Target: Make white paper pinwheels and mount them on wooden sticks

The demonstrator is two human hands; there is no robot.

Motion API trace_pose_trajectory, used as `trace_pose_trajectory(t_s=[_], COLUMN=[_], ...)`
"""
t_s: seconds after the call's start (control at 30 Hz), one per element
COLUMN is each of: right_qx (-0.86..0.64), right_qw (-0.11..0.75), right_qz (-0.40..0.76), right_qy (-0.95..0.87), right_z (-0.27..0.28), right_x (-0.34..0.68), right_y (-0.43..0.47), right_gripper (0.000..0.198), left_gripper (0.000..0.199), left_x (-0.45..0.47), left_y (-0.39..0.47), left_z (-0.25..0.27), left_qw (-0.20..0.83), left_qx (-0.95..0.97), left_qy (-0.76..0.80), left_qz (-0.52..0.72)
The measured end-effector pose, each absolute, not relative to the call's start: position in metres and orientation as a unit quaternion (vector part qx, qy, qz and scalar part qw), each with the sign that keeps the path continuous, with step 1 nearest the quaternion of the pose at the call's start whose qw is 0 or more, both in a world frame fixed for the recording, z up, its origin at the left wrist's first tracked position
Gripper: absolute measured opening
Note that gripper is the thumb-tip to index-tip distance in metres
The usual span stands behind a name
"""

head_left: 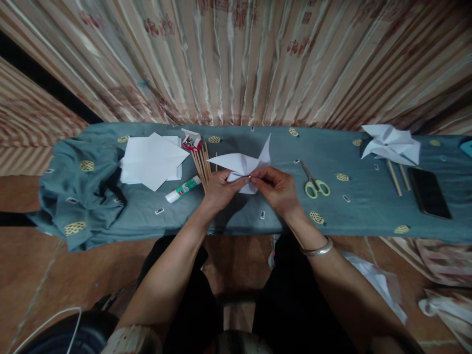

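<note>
A white paper pinwheel point(236, 161) is in front of me above the middle of the table, two of its pointed blades sticking up and out. My left hand point(220, 188) grips its folded paper between thumb and fingers. My right hand point(275, 188) pinches a small shiny pin point(249, 177) at the pinwheel's centre; how deep the pin sits I cannot tell. Left of my hands lie several wooden sticks point(201, 164), an open red box point(191, 142) of small metal pins and a glue stick point(183, 190). To the right are scissors point(313, 183) with pale green handles.
A stack of white paper sheets point(153, 160) lies on the left. Finished-looking paper pinwheels point(393, 143) with wooden sticks lie at the right, beside a black phone point(429, 192). The grey-green cloth point(236, 221) is bunched at the left end. A pleated curtain point(239, 64) hangs behind.
</note>
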State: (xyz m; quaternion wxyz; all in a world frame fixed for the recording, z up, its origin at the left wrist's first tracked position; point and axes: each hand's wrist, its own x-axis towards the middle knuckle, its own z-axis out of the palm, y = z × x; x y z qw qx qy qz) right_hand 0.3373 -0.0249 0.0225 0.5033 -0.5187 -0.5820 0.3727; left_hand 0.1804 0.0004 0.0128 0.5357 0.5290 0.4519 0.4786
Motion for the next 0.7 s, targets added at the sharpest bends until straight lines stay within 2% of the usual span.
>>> trace_pose_trajectory(t_s=[0.3, 0.47, 0.53, 0.6, 0.63, 0.7], right_qx=[-0.528, -0.554, -0.58, -0.597, -0.595, -0.566], right_qw=[0.484, 0.478, 0.488, 0.501, 0.505, 0.504], right_qz=[0.324, 0.217, 0.159, 0.13, 0.148, 0.262], right_qy=[-0.618, -0.646, -0.632, -0.612, -0.607, -0.598], right_z=[0.03, 0.046, 0.05, 0.05, 0.049, 0.044], right_x=[0.336, 0.346, 0.357, 0.368, 0.372, 0.376], right_y=[-0.03, -0.036, -0.035, -0.03, -0.027, -0.022], right_gripper=[0.009, 0.011, 0.017, 0.034, 0.042, 0.044], left_gripper=[0.023, 0.024, 0.025, 0.027, 0.028, 0.031], left_x=[0.183, 0.183, 0.183, 0.183, 0.183, 0.184], left_y=[-0.001, -0.001, -0.001, -0.001, -0.001, -0.001], left_z=[0.014, 0.019, 0.022, 0.023, 0.023, 0.022], left_qw=[0.558, 0.6, 0.616, 0.636, 0.646, 0.667], left_qx=[0.483, 0.419, 0.395, 0.375, 0.367, 0.352], left_qy=[0.47, 0.445, 0.427, 0.415, 0.411, 0.406], left_qz=[0.484, 0.517, 0.531, 0.532, 0.528, 0.517])
